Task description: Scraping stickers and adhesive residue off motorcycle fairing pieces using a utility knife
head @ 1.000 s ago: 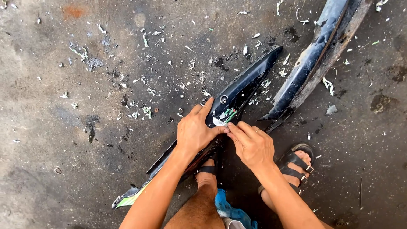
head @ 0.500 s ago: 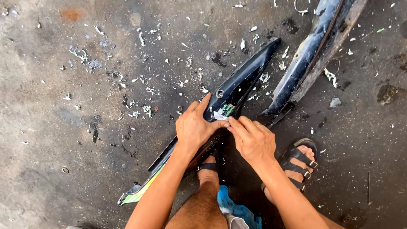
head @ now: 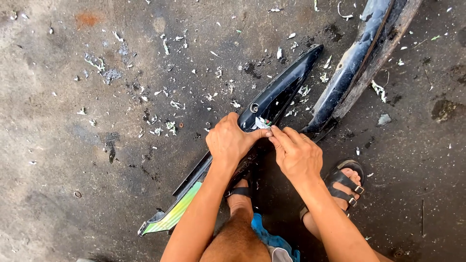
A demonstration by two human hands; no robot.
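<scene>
Down at centre frame, the left hand (head: pixel 228 143) clamps the long black panel (head: pixel 272 99) lying diagonally on the floor (head: pixel 73 145), while the right hand (head: pixel 296 155) pinches a white-green sticker remnant (head: pixel 262 123); it could tear into scraps. A striped green decal (head: pixel 177 213) sits lower left.

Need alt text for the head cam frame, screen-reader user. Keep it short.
Seen from above, a person's left hand grips a long black glossy panel lying on a concrete floor, while the right hand pinches a small sticker remnant on it. A second dark panel lies alongside, with pale scraps scattered about and sandalled feet below.
</scene>
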